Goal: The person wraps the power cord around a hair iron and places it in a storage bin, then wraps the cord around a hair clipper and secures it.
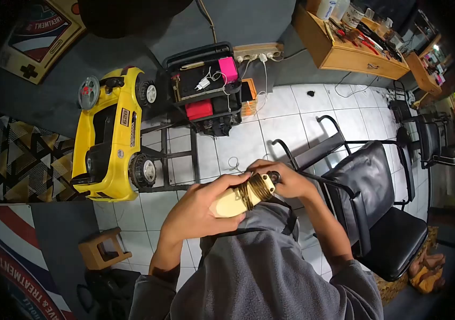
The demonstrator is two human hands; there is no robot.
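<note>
A cream-coloured hair clipper (227, 206) lies across my left hand (193, 209), which is closed around its body in front of my waist. Several turns of a brownish cord (258, 190) are wound about the clipper near its far end. My right hand (290, 180) is closed at that end, its fingers bent by the cord and a small dark round part. Whatever lies inside the right fingers is mostly hidden. A thin loop of cord shows just beyond my hands, over the tiles.
To the left stands a yellow toy car (115, 144) on a black metal frame. Ahead is a black trolley (201, 96) with a charger, beside a power strip (259, 52). Black chairs (393, 229) stand right, and a wooden counter (355, 58) with tools is at upper right.
</note>
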